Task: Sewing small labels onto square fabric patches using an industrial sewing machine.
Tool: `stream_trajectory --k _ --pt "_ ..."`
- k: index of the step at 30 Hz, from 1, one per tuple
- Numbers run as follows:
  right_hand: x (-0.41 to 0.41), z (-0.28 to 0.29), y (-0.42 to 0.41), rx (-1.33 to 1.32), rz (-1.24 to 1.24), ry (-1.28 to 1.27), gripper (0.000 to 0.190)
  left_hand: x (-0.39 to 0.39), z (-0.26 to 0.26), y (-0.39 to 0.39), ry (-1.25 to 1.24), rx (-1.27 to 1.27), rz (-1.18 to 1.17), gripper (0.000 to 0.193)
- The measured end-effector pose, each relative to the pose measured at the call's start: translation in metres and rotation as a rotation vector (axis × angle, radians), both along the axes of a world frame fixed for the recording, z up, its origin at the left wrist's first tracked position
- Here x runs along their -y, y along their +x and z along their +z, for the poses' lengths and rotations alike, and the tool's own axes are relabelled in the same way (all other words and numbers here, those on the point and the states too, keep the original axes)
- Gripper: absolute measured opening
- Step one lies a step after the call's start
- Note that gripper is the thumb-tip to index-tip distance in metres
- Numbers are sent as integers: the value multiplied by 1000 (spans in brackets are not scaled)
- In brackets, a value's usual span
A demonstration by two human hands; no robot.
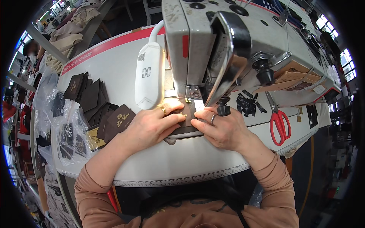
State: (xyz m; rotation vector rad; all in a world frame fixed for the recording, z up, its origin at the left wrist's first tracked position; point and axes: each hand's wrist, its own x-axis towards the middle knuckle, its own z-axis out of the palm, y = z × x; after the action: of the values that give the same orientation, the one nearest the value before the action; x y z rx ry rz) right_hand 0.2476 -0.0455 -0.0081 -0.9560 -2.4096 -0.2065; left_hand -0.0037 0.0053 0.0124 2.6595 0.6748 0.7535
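Observation:
A dark brown label (187, 120) with gold lettering lies flat on the sewing machine's bed, just in front of the lit presser foot (194, 92). My left hand (154, 122), a gold ring on one finger, presses the label's left part with thumb and fingertips. From the other side, my right hand (223, 128) holds the label's right edge with its fingertips. It wears a silver-coloured ring. The machine head (188, 54) rises directly beyond both hands. My fingers cover parts of the label, and the needle tip cannot be made out.
Brown labels (94, 97) pile up at left beside a clear plastic bag (72, 136). A white lamp (149, 77) hangs close above my left hand. Small black tags (249, 104) and red-handled scissors (279, 125) lie right. A measuring tape (182, 180) edges the table's front.

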Motion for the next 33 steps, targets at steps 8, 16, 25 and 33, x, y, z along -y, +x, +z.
stream_trajectory --k 8,16,25,33 --pt "2 1 -5 17 4 6 34 -6 -5 -10 8 -56 -58 34" --pt "4 0 -4 1 23 -26 35 -2 -7 -7 16 -89 -40 28" --pt "4 2 -5 -1 11 -36 36 -1 -8 -6 -21 -80 -28 33" --pt "3 1 -5 22 -21 -27 35 -2 -8 -5 18 -71 -14 24"
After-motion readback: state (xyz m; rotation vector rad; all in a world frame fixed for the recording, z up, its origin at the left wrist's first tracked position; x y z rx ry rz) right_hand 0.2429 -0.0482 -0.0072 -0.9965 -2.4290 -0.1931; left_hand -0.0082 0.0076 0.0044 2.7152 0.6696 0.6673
